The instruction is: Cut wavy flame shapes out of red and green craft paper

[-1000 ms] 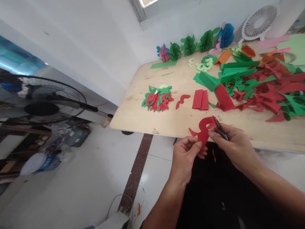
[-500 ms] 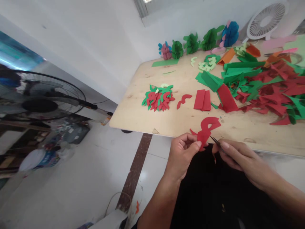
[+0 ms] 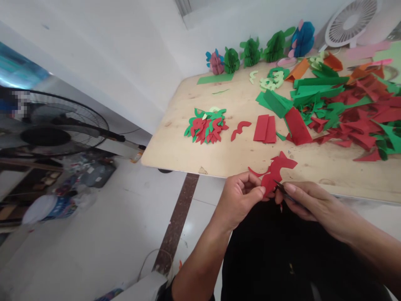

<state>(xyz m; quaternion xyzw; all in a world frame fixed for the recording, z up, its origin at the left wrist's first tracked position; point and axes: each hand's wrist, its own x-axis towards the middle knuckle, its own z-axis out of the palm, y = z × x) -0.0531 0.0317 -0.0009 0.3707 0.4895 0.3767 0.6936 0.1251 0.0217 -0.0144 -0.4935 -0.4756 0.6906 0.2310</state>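
Between thumb and fingers, my left hand [image 3: 246, 194] pinches a piece of red paper [image 3: 278, 166] just over the table's front edge. The paper has curved cut edges, and a thin strip curls off its left side. Closed around dark scissors [image 3: 279, 185], my right hand [image 3: 305, 198] has the blade tips against the lower part of the paper. Most of the scissors is hidden by the fingers. Beyond the hands lie a curvy red cutout [image 3: 240, 129] and folded red paper [image 3: 265, 128].
Red and green cutouts [image 3: 206, 127] are heaped on the wooden table [image 3: 175, 146]. Paper scraps [image 3: 360, 113] cover its right side. Honeycomb paper figures [image 3: 251, 53] and a white fan [image 3: 351, 25] stand along the wall. A black floor fan [image 3: 50, 136] is at left.
The red paper has turned in my left hand, its upper end now pointing right with a pointed outline. My right hand has moved slightly left, bringing the scissors onto the paper.
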